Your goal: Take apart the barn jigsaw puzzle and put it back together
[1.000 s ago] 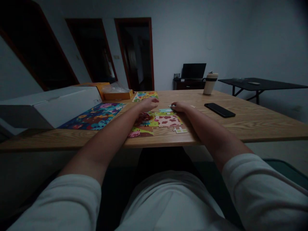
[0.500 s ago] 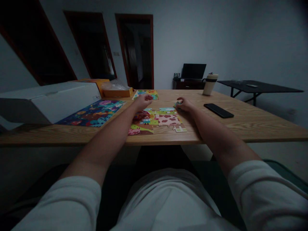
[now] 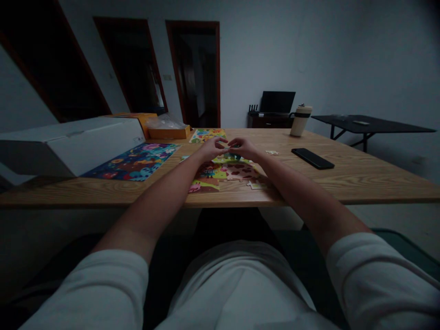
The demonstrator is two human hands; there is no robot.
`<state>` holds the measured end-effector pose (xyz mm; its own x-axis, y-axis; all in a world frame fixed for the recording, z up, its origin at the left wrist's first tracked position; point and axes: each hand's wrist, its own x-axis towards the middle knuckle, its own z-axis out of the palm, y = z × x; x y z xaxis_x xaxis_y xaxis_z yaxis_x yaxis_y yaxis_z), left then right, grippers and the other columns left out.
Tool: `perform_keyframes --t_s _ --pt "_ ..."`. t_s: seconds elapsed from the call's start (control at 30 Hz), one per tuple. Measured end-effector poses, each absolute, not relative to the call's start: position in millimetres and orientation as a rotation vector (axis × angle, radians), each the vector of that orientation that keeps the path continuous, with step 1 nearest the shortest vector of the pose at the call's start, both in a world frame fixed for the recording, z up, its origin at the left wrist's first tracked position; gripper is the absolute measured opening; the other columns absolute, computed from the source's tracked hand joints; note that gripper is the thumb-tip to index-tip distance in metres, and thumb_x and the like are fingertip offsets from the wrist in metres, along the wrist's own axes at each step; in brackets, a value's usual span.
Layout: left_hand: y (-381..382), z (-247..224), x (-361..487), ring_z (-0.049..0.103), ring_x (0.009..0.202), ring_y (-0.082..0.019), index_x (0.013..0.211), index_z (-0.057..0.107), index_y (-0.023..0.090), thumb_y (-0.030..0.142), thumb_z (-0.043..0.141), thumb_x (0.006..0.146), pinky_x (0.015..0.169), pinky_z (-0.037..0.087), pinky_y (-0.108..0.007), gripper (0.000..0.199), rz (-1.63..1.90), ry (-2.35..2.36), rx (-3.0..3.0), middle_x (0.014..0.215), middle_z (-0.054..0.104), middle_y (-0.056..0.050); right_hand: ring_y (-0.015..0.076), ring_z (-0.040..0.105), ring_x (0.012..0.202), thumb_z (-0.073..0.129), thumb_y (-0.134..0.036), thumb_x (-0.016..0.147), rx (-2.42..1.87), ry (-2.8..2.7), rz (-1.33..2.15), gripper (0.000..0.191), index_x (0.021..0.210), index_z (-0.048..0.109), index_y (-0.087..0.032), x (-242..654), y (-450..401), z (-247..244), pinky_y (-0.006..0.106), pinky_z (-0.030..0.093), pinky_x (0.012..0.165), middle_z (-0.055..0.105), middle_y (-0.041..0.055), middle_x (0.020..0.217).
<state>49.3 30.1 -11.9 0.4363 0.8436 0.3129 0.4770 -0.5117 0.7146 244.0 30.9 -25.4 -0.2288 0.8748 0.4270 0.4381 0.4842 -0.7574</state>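
Note:
My left hand [image 3: 213, 147] and my right hand [image 3: 242, 147] meet at the fingertips above a partly joined farm jigsaw puzzle [image 3: 242, 171]. Beneath the right fingers shows a small bluish-green puzzle piece [image 3: 235, 156], held by that hand at the puzzle's far edge. The left fingers are curved, with a gap between thumb and forefinger, and nothing shows between them. Cow spots, a pink pig and green ground are visible on the puzzle. A light piece [image 3: 256, 184] juts from its near right side. Some of the far left part is hidden by my left hand.
A loose puzzle piece [image 3: 272, 152] lies right of my hands, and a phone [image 3: 312, 158] beyond it. A cup [image 3: 301, 121] stands farther back. Leftward are a dark blue picture puzzle [image 3: 134, 162], a white box [image 3: 99, 142] and an orange tray [image 3: 168, 133]. Another colourful puzzle [image 3: 208, 134] lies behind.
My right hand has moved left with the puzzle piece, and my left hand has shifted slightly right, so they now meet. The loose piece on the right has come into view.

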Motion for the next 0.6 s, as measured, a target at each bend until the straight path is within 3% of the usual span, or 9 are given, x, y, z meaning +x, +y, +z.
perform_keyframes --t_s 0.27,0.43,0.6 --pt "38.4 -19.6 36.6 0.067 0.085 -0.019 0.110 0.068 0.011 0.017 0.064 0.084 0.072 0.051 -0.027 0.027 0.801 1.351 2.263 0.102 0.073 -0.012 0.0107 0.060 0.065 0.069 -0.013 0.082 -1.334 -1.737 0.545 0.010 0.092 0.068 -0.013 277.8 39.3 -31.7 0.018 0.044 0.055 0.072 0.0061 0.085" --pt "43.5 -21.0 32.3 0.067 0.093 -0.020 0.111 0.074 0.017 0.014 0.060 0.081 0.082 0.049 -0.025 0.033 0.631 1.492 2.474 0.110 0.074 -0.009 0.0117 0.060 0.066 0.068 -0.014 0.082 -1.404 -1.762 0.500 0.012 0.094 0.068 -0.013 286.9 40.7 -33.4 0.021 0.045 0.059 0.072 0.0064 0.086" --pt "37.4 -16.0 31.5 0.068 0.086 -0.019 0.117 0.074 0.021 0.016 0.056 0.081 0.078 0.049 -0.024 0.040 0.275 1.484 2.601 0.099 0.076 -0.006 0.0128 0.060 0.066 0.068 -0.018 0.083 -1.455 -1.794 0.443 0.015 0.097 0.070 -0.014 294.4 45.6 -35.4 0.023 0.046 0.059 0.072 0.0068 0.087"
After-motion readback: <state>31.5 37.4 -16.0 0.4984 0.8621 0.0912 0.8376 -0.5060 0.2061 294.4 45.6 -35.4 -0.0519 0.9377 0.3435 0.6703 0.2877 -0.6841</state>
